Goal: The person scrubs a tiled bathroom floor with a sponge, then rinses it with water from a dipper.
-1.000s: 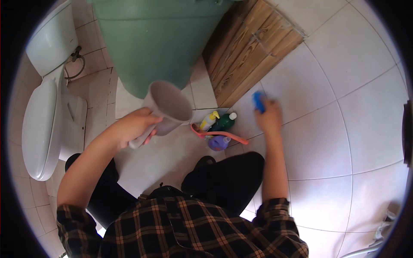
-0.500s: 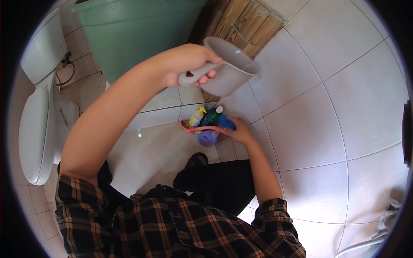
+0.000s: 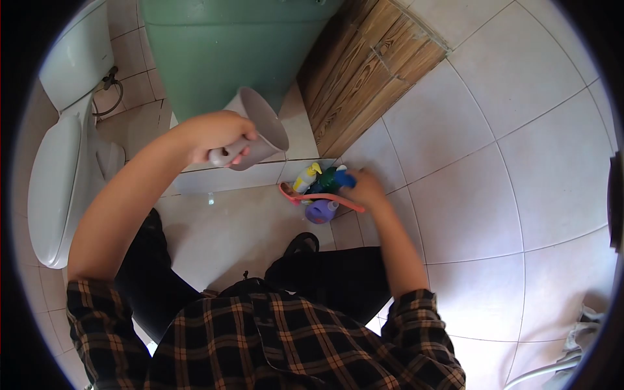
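Head cam had the left hand (image 3: 224,133) wrapped snugly around the handle of a greyish plastic water dipper (image 3: 261,138), up in the air in front of the big green tub (image 3: 221,52), cup tipped so its mouth faced off to the right. Couldn't really tell if any water was in it. Right hand (image 3: 366,188) was partly curled, fingers on a small blue scrubber (image 3: 344,179), just over the bottle cluster; too blurry to say whether that was a brush or a sponge. Under and beside it were a yellow-pump bottle (image 3: 302,181), a dark green bottle (image 3: 320,184), a purple bottle (image 3: 318,212) and a coral long-handled brush (image 3: 344,200) lying across them. As for handling, my guess was that the dipper was light and fairly stiff, easy enough empty but front-heavy and twisty with water in it, and slippery if wet. The handle looked like the right place to grab, full fist, thumb near where it met the cup. No worries about it being fragile, imo. The scrubber seemed light too, best pinched by its back or sides so the fingers stayed off the scrubbing face, wherever that was.
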### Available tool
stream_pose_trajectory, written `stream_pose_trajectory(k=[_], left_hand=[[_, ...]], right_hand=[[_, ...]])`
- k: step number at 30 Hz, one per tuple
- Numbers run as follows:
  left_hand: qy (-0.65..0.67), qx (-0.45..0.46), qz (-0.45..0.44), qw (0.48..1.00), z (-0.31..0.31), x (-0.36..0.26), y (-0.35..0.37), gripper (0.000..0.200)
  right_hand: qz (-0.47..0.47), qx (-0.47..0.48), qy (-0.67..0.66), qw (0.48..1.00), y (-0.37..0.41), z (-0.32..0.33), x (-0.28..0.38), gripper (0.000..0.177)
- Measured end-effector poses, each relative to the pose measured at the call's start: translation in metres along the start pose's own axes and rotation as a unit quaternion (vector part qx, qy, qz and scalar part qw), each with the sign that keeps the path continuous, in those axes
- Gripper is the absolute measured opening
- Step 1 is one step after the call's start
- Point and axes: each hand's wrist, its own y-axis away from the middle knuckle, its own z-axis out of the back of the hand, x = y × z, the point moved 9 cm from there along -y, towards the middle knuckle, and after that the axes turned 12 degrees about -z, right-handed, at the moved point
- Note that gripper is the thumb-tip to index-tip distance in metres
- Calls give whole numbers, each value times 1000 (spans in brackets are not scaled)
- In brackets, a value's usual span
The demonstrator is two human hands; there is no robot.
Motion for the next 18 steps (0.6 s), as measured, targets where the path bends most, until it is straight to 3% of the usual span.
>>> stream_pose_trajectory(k=[3, 6, 8, 12, 15, 18], left_hand=[[-38, 65, -10, 997, -45, -19, -27, 12], [-32, 131, -49, 990, -110, -59, -40, 12], [-1, 156, -84, 984, -139, -85, -45, 8], [146, 157, -70, 974, -152, -108, -47, 8], [185, 155, -76, 967, -138, -114, -43, 9], [193, 133, -82, 969, -107, -108, -24, 8]], right_hand=[[58, 114, 4, 992, 27, -61, 25, 50], [135, 158, 1, 978, 41, -92, 44, 51], [146, 161, 19, 976, 39, -93, 47, 51], [111, 120, -10, 987, 26, -70, 36, 48], [95, -52, -57, 993, 30, -2, 23, 47], [104, -294, 158, 937, 42, 66, 6, 36]])
